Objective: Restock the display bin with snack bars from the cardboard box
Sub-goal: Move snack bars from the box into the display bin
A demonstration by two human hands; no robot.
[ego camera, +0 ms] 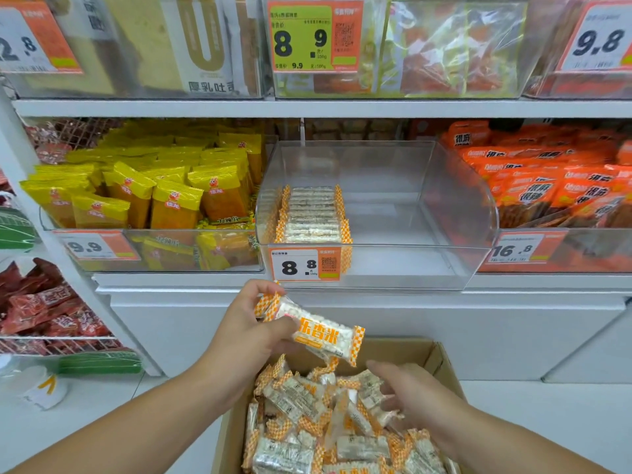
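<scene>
White store shelving fills the background, its middle shelf [307,109] carrying three clear bins side by side. One holds yellow snack packs [154,196], too many to count. One holds orange packs [547,186], also uncounted. Between them the display bin [458,206] holds a single neat row of snack bars [313,215] against its left wall, roughly eight deep, with an 8.8 price tag [304,265] on its front. Below, the cardboard box [441,357] holds a loose heap of bars [325,422], well over a dozen. The left hand [246,323] is clamped on a small stack of bars [318,330], at least two, above the box and just below the bin. The right hand [407,395] reaches into the heap with fingers spread apart, touching the bars there.
</scene>
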